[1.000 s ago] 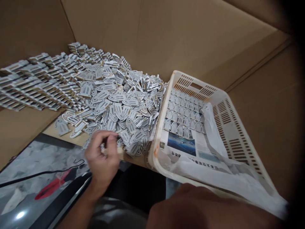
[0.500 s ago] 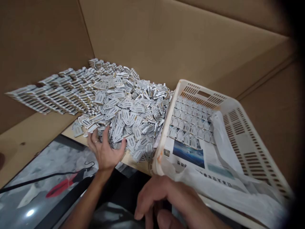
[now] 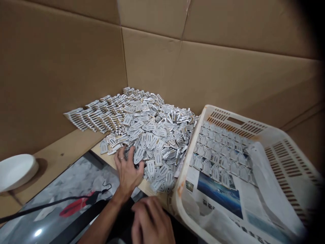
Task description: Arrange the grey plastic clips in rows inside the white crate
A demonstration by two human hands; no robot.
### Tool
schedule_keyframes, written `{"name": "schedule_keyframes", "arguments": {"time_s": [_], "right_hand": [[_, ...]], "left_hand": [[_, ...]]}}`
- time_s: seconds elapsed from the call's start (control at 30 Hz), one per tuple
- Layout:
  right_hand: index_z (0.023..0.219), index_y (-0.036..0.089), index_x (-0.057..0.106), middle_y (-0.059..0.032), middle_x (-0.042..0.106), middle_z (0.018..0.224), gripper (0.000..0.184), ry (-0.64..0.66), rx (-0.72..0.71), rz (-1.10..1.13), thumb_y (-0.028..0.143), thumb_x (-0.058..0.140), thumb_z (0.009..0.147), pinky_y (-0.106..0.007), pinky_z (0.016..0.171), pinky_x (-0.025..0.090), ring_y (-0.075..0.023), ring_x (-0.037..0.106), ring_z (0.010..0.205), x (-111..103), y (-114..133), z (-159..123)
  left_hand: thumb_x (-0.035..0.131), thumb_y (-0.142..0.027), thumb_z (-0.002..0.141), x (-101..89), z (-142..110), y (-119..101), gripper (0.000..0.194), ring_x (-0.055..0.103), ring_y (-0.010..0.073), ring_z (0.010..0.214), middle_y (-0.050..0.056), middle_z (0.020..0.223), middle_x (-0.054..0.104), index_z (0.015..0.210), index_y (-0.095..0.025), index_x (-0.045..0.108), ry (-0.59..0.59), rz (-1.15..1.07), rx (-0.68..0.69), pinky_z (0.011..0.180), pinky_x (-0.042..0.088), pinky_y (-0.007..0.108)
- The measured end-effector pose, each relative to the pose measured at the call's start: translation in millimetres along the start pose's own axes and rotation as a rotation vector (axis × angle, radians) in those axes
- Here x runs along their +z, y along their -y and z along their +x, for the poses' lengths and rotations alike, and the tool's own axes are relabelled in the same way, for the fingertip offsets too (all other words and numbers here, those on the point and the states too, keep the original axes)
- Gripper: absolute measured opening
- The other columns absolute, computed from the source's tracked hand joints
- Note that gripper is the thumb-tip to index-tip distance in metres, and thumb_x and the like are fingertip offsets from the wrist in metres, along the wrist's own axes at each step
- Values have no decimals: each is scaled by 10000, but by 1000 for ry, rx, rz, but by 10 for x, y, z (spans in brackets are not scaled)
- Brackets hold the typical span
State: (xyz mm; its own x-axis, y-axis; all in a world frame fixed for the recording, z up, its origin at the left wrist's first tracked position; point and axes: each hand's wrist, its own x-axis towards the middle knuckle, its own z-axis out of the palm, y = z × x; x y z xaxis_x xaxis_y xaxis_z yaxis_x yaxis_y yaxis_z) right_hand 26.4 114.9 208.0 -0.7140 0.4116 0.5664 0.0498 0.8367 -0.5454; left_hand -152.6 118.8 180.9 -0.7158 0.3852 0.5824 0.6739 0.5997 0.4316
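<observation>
My left hand (image 3: 129,173), a ring on one finger, reaches to the near edge of a heap of flat grey pointed pieces with slots (image 3: 152,135). Its fingers are spread and the fingertips touch the pieces. Lower down, close to my body, my right hand (image 3: 153,223) has its fingers curled in; whatever it may hold is hidden. To the right, a white plastic basket (image 3: 254,123) contains rows of the same grey pieces (image 3: 215,157) laid out on printed newspaper (image 3: 220,195).
Neatly stacked pieces (image 3: 96,115) stand behind the heap on the left. Cardboard walls (image 3: 228,74) enclose the back and sides. A white bowl (image 3: 17,171) is at the far left. Below the wooden edge lie a red-handled tool (image 3: 76,206) and a black cord (image 3: 50,204). White wrapping (image 3: 275,189) lies inside the basket.
My view has swung left and up, bringing the white bowl into sight. My right hand has moved left, away from the basket and closer to my left hand, which stays at the heap.
</observation>
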Motion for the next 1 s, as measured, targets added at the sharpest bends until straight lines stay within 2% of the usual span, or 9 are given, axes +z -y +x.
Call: {"name": "schedule_keyframes", "arguments": {"time_s": [0.1,0.2,0.3,0.43,0.57,0.77,0.9,1.0], "right_hand": [[1090,263,610,-95,713,989,340,52,86,-60,59,470,857,-431,772,613,-283,701,905,-29,-218,132],[1074,235,619,-105,703,1030,318,93,90,-139,43,473,868,-429,777,580,-291,677,923,100,-405,183],[1039,214,651,-107,704,1014,271,83,61,-195,68,509,860,-408,730,547,-295,650,917,314,-550,174],[1030,199,671,-89,696,991,286,-44,-13,-247,29,507,869,-357,719,492,-263,597,920,516,-679,153],[944,207,657,-64,684,963,272,-120,-21,-219,-7,503,881,-334,718,436,-239,561,905,569,-732,151],[911,221,645,-56,672,957,274,-95,9,-176,-6,504,848,-355,709,399,-242,549,915,542,-718,171],[890,226,635,-64,659,933,267,-115,4,-165,1,495,861,-363,701,382,-253,533,909,565,-716,164],[890,231,632,-70,657,938,285,-125,15,-169,-12,484,865,-365,710,378,-260,531,924,581,-722,154]], "left_hand": [[604,-326,947,-3,11,16,619,369,418,1406,208,1531,377,1547,-208,511,36,15,29,1221,346,630],[594,-300,957,-11,3,43,605,344,419,1417,182,1553,332,1557,-266,524,63,31,75,1214,361,627],[568,-230,956,-5,-9,77,531,366,407,1400,191,1534,368,1485,-218,606,51,29,107,1205,373,617],[562,-164,947,30,-14,124,435,449,384,1314,225,1446,487,1362,-126,685,-67,0,179,1141,425,590],[602,-165,927,58,-17,170,374,518,366,1208,221,1365,557,1278,-114,720,-148,7,250,1050,487,542],[525,-79,909,96,-14,163,413,570,330,1203,189,1387,561,1279,-139,699,-140,13,197,998,541,452],[544,-81,881,117,17,25,425,546,364,1194,194,1360,536,1261,-148,720,-76,55,160,980,562,500],[552,-87,879,112,30,-71,511,511,384,1218,207,1373,473,1361,-173,698,-53,48,171,981,567,547]]}}
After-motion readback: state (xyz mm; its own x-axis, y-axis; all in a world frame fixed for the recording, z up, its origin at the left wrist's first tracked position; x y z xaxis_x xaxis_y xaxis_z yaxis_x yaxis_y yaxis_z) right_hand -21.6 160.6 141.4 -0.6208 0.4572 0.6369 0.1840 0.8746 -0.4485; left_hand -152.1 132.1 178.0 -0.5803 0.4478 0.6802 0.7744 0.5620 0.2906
